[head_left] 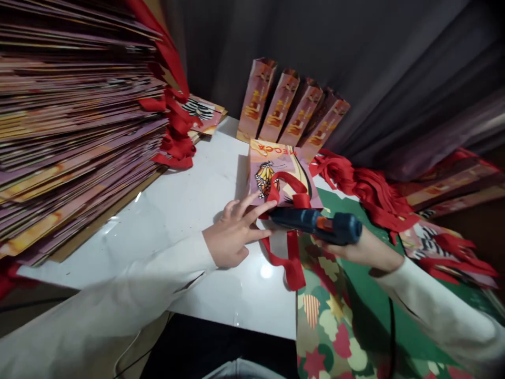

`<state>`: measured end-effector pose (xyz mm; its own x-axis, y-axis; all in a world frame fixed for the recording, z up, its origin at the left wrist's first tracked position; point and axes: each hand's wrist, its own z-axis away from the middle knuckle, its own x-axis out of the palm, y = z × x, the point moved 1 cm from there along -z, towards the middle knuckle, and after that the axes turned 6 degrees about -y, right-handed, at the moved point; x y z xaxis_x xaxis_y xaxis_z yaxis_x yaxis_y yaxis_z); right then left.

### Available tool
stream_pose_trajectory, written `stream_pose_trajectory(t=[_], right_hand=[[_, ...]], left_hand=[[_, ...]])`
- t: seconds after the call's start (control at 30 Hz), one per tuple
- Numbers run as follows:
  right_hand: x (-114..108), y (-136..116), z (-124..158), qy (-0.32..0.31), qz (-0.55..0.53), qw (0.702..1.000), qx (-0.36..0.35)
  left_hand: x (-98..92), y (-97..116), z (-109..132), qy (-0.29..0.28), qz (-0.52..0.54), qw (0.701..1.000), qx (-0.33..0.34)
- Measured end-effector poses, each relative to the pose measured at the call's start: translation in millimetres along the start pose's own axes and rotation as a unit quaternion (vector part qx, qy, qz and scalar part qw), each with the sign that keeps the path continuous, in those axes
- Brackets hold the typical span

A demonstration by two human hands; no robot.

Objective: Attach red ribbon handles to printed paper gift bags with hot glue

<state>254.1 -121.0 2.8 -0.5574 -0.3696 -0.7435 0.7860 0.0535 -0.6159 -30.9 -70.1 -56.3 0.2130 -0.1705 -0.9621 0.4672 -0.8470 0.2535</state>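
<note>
A paper bag (265,158) printed with a butterfly and "MECCA" lies flat on the white table (221,295), upside down from my side. Red ribbon (294,258) loops over its near edge, with tails hanging toward me. My left hand (234,234) has its fingers spread, the fingertips at the bag's near left edge by the ribbon. In my right hand (351,247) is a dark blue glue gun (307,220) with an orange part, its nose pointing left at the bag's near edge. The nozzle tip and the trigger fingers are mostly hidden.
A tall stack of flat printed bags (79,131) with red ribbons fills the left. Several opened bags (286,105) stand at the back before a dark curtain (315,37). A ribbon pile (355,181), patterned paper (327,321) and more bags (453,184) lie right.
</note>
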Motion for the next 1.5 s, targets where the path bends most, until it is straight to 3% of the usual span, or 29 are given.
stream_pose_trajectory(t=[0.1, 0.3, 0.57, 0.9, 1.17, 1.5], right_hand=[[2.9, 3.4, -10.7, -0.032, 0.002, 0.999, -0.042], [6.8, -1.5, -25.6, -0.015, 0.022, 0.993, -0.118], [7.7, -5.5, -34.0, -0.021, 0.019, 0.988, -0.151], [1.9, -4.8, -21.7, -0.006, 0.05, 0.991, -0.121], [-2.6, 2.8, -13.8, -0.04, 0.031, 0.996, -0.067], [-16.7, -10.4, -2.2, -0.035, 0.083, 0.995, -0.047]], left_hand=[[-0.6, -1.6, -0.2, -0.002, -0.001, 1.0, 0.007], [-0.1, -7.2, 0.0, -0.016, -0.014, 0.999, 0.028], [-1.1, -8.3, -0.7, -0.036, -0.017, 0.999, 0.023], [-1.0, -8.8, -1.7, -0.038, -0.007, 0.999, 0.023], [-1.0, -7.8, -1.4, -0.031, 0.003, 0.999, 0.019], [-0.8, -1.8, -0.5, -0.021, -0.002, 1.0, 0.0]])
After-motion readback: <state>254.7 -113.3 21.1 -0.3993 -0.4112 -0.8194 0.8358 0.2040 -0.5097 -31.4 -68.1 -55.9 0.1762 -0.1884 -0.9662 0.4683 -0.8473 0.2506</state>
